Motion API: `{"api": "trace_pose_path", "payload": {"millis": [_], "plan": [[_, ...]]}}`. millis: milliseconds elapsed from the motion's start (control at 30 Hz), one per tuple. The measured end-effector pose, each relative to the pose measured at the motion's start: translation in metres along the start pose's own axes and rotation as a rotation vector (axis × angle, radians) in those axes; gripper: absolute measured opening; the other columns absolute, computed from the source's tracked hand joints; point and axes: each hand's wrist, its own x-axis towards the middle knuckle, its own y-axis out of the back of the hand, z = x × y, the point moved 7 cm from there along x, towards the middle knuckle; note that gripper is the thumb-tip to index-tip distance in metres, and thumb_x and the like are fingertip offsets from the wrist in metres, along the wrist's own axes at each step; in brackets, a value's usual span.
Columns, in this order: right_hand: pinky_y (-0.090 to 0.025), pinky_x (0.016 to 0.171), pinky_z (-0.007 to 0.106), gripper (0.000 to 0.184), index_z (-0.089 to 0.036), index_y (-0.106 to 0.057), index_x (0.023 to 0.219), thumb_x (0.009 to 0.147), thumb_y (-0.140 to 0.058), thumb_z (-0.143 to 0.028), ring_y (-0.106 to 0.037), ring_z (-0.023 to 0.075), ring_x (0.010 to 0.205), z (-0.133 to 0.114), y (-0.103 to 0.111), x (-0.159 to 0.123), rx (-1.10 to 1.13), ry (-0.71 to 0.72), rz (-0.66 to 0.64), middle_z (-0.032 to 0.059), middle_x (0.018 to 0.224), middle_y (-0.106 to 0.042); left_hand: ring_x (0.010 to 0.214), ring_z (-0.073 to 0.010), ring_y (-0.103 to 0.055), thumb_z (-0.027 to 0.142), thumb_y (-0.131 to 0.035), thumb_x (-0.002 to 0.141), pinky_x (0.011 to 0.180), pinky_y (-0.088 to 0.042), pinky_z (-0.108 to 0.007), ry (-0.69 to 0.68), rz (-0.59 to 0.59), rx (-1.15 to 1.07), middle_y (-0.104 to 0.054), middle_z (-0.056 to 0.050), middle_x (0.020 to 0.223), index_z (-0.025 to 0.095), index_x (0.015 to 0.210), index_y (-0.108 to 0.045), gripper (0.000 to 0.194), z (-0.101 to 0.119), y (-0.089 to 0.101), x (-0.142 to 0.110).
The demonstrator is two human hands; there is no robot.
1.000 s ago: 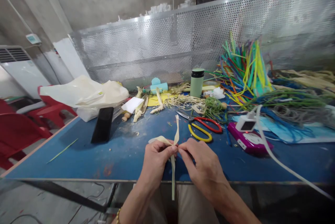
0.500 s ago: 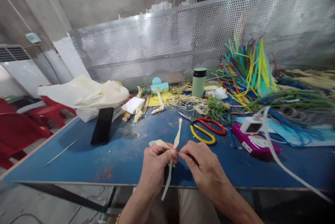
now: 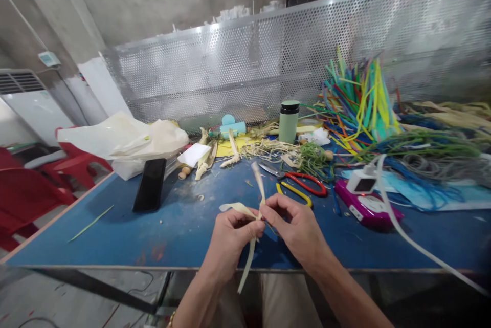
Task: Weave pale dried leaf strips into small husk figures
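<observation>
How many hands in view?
2: left hand, pinching the pale strips above the blue table; right hand, beside it, pinching them too, nearer the scissors. No others show.

We can read no word, number or brand anywhere. Small display (image 3: 47, 58) on white wall box (image 3: 54, 62): too small for us. White patch (image 3: 356, 212) on purple device (image 3: 378, 220): marks unclear. Dark face (image 3: 365, 185) of white adapter (image 3: 352, 183): we also find no legible digit there.
</observation>
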Motion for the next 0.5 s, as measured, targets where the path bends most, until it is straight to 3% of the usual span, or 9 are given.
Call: {"api": "trace_pose_path", "payload": {"millis": [200, 367, 500], "plan": [[-0.041, 0.057, 0.023, 0.022, -0.018, -0.059, 0.069, 0.085, -0.059, -0.032, -0.052, 0.0119, 0.060, -0.002, 0.000, 0.003, 0.075, -0.003, 0.070, -0.0015, 0.063, -0.059, 0.065, -0.0125, -0.057, 0.037, -0.076, 0.073, 0.066, -0.044, -0.024, 0.059, -0.006, -0.096, -0.067, -0.006, 0.076, 0.013, 0.091, -0.073, 0.030, 0.000, -0.002, -0.002], [-0.039, 0.055, 0.023, 0.024, -0.018, -0.056, 0.064, 0.085, -0.057, -0.030, -0.048, 0.0109, 0.056, -0.007, -0.005, 0.005, 0.054, 0.021, 0.064, -0.0026, 0.058, -0.055, 0.061, -0.0111, -0.054, 0.035, -0.077, 0.072, 0.063, -0.041, -0.023, -0.001, 0.077, -0.029, -0.063, -0.002, 0.064, 0.013, 0.074, -0.070, 0.023, 0.000, 0.000, -0.001], [-0.038, 0.055, 0.023, 0.025, -0.017, -0.056, 0.062, 0.084, -0.057, -0.030, -0.048, 0.0110, 0.057, -0.007, -0.010, 0.007, 0.055, 0.009, 0.052, -0.0021, 0.058, -0.055, 0.061, -0.0116, -0.054, 0.032, -0.077, 0.072, 0.062, -0.039, -0.023, -0.014, 0.140, 0.020, -0.064, -0.002, 0.063, 0.013, 0.072, -0.070, 0.020, -0.002, 0.006, -0.002]]}}
